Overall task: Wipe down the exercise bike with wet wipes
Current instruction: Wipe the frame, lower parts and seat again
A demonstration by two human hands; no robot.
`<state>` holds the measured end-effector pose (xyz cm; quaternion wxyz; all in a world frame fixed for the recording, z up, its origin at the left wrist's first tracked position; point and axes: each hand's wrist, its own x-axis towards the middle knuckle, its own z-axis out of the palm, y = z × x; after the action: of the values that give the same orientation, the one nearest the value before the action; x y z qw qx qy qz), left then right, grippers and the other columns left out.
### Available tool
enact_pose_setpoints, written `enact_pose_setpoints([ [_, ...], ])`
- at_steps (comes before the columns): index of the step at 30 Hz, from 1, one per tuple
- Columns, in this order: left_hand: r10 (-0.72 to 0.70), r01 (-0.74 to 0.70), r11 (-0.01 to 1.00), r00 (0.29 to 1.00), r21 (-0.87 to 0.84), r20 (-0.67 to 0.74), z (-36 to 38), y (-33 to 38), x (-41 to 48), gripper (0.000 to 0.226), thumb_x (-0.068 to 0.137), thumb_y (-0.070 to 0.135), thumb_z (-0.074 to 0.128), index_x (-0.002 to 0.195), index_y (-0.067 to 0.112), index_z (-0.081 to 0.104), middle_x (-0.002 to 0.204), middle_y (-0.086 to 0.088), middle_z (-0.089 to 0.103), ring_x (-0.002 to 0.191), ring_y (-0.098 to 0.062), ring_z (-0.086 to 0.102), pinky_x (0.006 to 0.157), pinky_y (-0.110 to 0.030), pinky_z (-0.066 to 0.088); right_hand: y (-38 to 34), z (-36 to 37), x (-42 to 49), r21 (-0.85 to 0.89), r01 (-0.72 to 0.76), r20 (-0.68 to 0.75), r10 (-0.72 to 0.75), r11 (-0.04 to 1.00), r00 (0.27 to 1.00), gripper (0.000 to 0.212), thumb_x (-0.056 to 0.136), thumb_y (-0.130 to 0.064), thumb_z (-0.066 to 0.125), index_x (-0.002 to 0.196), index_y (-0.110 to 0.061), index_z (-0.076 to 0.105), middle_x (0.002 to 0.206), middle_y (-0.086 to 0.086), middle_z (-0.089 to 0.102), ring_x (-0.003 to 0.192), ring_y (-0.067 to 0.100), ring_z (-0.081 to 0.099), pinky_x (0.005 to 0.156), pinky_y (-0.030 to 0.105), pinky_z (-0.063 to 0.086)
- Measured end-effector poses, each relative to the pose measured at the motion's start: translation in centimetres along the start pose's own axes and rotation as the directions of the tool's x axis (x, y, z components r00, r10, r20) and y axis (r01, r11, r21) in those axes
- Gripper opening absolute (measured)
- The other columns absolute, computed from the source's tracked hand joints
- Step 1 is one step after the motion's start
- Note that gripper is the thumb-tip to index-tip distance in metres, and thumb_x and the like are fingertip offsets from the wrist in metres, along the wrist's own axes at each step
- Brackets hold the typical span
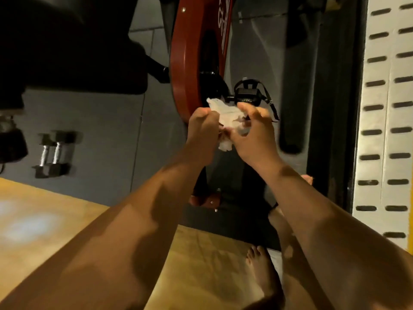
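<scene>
Wipe (228, 114) crumpled, half hidden; left hand (201, 133), right hand (254, 137) fingers (263, 113) pinch it.

The floor is in two parts: grey rubber tiles (107, 121) with thin seams farther out, and pale wooden boards (44, 209) nearer the person, meeting along a slanted edge. Two dumbbells (53, 153) lie side by side on the grey tiles, touching or nearly so, close to that edge. The exercise bike (185, 63) stands on the grey part to their right, well apart from them. A bare foot (261, 271) rests on the wood, toes towards the bike's dark base.
</scene>
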<state>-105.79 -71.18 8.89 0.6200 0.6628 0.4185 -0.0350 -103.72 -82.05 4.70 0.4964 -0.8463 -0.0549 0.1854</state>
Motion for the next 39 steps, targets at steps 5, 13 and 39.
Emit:
enact_pose_setpoints([
  [5,0.010,0.008,0.996,0.977,0.084,-0.212,-1.7,-0.4,-0.5,0.008,0.095,0.014,0.046,0.100,0.020,0.050,0.104,-0.009,0.059,0.097,-0.026,0.063,0.078,-0.042,0.058,-0.9,0.1,-0.9,0.072,0.000,0.152,-0.011,0.997,0.988,0.021,0.092,-0.013,0.063,0.107,-0.027,0.064,0.088,-0.011,0.060,0.075,-0.004,0.056,0.059,0.006,0.046],
  [13,0.224,-0.175,0.970,0.910,0.166,-0.349,-5.0,1.7,0.8,0.030,0.082,0.026,0.053,0.112,0.025,0.052,0.097,-0.001,0.060,0.086,-0.013,0.060,0.085,-0.046,0.055,-7.9,0.5,7.5,-0.070,0.297,-0.150,-0.305,0.952,0.941,0.028,0.093,-0.014,0.056,0.118,-0.017,0.068,0.110,0.003,0.062,0.094,0.008,0.057,0.080,0.005,0.038],
  [39,0.751,-0.639,0.310,0.618,0.704,0.231,-8.9,-0.3,6.0,0.060,0.102,0.012,0.039,0.157,0.020,0.018,0.163,0.007,0.016,0.150,-0.009,0.011,0.122,-0.035,0.021,3.3,19.0,1.4,0.315,-0.124,-0.179,0.187,0.941,0.966,0.036,0.104,-0.024,0.033,0.131,-0.006,0.050,0.133,0.015,0.054,0.122,0.032,0.051,0.101,0.038,0.041],
])
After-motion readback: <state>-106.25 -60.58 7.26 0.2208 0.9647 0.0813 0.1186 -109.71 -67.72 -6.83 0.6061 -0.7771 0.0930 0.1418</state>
